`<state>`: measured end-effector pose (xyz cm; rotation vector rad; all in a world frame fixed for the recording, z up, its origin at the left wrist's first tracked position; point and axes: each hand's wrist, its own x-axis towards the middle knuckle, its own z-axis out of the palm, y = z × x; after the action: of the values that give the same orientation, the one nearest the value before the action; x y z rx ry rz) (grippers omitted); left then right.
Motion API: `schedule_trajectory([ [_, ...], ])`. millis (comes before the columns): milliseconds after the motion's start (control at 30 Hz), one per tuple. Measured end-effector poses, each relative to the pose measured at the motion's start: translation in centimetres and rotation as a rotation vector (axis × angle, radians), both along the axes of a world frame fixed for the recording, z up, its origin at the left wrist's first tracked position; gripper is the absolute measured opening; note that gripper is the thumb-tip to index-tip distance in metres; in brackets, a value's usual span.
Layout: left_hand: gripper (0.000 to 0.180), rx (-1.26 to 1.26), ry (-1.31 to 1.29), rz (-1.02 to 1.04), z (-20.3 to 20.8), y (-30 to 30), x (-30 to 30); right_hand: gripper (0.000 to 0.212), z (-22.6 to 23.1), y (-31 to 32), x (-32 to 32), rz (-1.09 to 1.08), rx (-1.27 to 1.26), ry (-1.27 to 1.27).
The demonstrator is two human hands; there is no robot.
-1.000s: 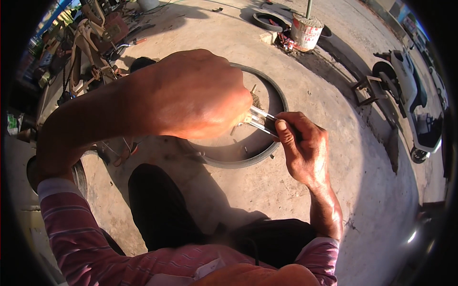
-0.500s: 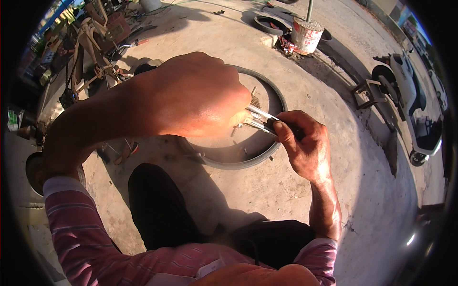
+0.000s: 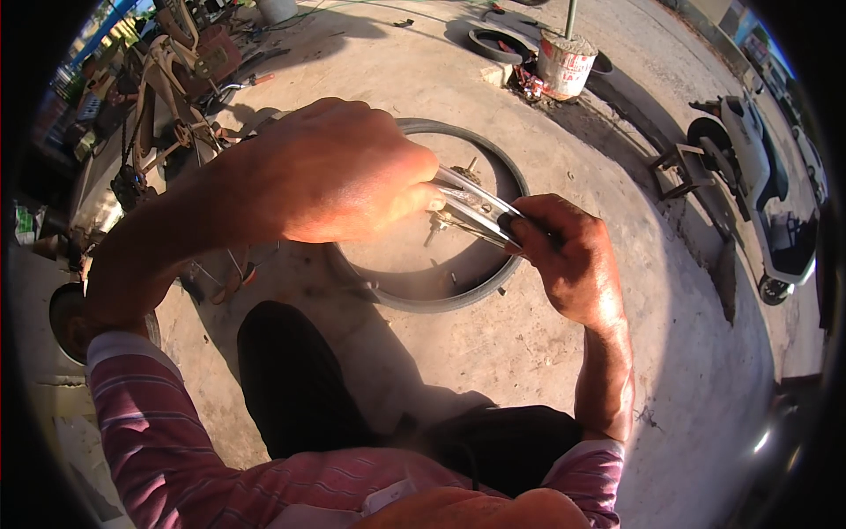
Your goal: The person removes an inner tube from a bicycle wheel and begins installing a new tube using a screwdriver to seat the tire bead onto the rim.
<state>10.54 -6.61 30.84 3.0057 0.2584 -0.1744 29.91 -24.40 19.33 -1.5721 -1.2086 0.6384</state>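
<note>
Between my two hands stretches a bundle of thin silver spokes (image 3: 477, 199), fanned slightly apart in the middle. My left hand (image 3: 352, 176), seen from its back, is closed around one end. The other end, with something dark at it, is pinched between thumb and fingers of my right hand (image 3: 564, 251). Below them on the ground lies a black bicycle tire (image 3: 458, 300). Inside its ring sits a wheel hub (image 3: 437, 231) with an axle, partly covered by the spokes and my left hand.
Bicycle frames and parts (image 3: 167, 88) crowd the left. Ahead stand a cement-filled bucket (image 3: 564, 69) with a pole and another tire (image 3: 495, 46). On the right are a small stool (image 3: 680, 167) and a white scooter (image 3: 775, 203).
My left hand has drawn back a little to the left, so more of the spokes' length shows between the hands. The right hand has shifted slightly right and tilted.
</note>
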Motion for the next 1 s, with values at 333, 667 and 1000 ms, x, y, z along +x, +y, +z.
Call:
schedule_trajectory([
  [333, 0.030, -0.217, -0.357, 0.039, -2.7, 1.5, -1.8, 0.018, -1.0, -0.2, 0.7, 0.016, -0.005, -0.056],
  [667, 0.043, -0.812, 0.018, 0.397, -11.8, -1.1, -6.0, 0.023, -1.3, -0.6, 5.9, -0.181, 0.084, 0.128],
  [1000, 0.050, -0.437, 0.561, 0.037, -34.2, -2.7, -3.9, 0.032, -3.4, -2.8, 20.7, -0.641, 0.251, 0.321],
])
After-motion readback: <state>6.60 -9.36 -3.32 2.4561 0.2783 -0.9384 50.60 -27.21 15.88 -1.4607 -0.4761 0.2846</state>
